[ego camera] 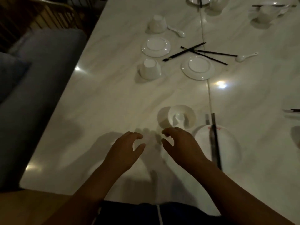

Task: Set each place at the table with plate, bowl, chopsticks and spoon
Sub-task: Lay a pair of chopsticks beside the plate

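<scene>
One place looks set, the one nearest me: an upright bowl [181, 116] with a spoon [179, 118] lying inside it, just beside a plate [227, 143] that carries a pair of chopsticks [215, 140] laid across it. My left hand [125, 151] and right hand [183, 143] hover over the bare marble table [100, 103] just short of that bowl, fingers curled loosely apart, neither holding anything. Farther up the table sits the unsorted ware, so I judge most of the work is left. Two bowls stand upside down, the far bowl [156, 24] and the mid bowl [150, 69], with a small plate [156, 47] between them. A second plate [198, 67] lies to the right of those. Loose chopsticks [194, 51] lie crossed in a heap between the two plates. One loose spoon [177, 32] rests near the far bowl; another spoon [246, 56] lies off to the right. At the top edge more dishes show, dim and cut off; they may be finished settings, but I cannot tell. From here, the upturned bowls need righting and pairing with plates, sticks and spoons.
</scene>
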